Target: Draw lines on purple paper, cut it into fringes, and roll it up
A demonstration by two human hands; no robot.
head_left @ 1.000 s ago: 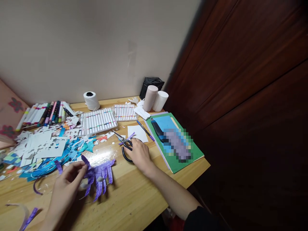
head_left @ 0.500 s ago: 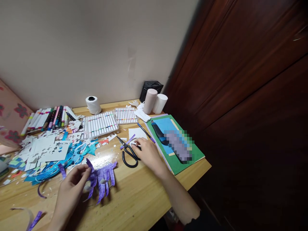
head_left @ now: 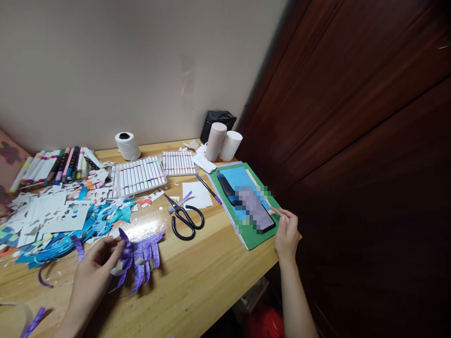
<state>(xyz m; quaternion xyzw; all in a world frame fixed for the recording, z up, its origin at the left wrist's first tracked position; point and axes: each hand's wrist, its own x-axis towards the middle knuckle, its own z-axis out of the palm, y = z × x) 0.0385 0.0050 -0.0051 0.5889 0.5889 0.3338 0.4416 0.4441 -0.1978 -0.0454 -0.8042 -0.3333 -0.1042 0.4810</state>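
Observation:
My left hand (head_left: 92, 270) pinches one end of a purple fringed paper cutout (head_left: 143, 258) just above the table, its curled strips hanging to the right. My right hand (head_left: 287, 234) is at the right edge of a green sheet (head_left: 252, 241). Its index finger stretches toward a phone (head_left: 259, 211) lying there, partly pixelated; the other fingers are bent, and nothing shows in them. Whether the fingertip touches anything, I cannot tell. Between the hands lie black-handled scissors (head_left: 183, 223), blades partly apart, by a white paper square (head_left: 201, 195) and a thin purple strip (head_left: 181, 202).
Paper scraps (head_left: 56, 220) are heaped at the left. Marker trays (head_left: 141, 177) and loose markers (head_left: 52, 166) line the back, with a white roll (head_left: 127, 146), two cylinders (head_left: 216, 142) and a black bag (head_left: 219, 121). A dark wooden cabinet (head_left: 352, 141) bounds the right side.
My right hand has moved right, away from the scissors, to the green sheet's edge beside the phone. The left hand still holds the purple cutout. The view has shifted slightly right.

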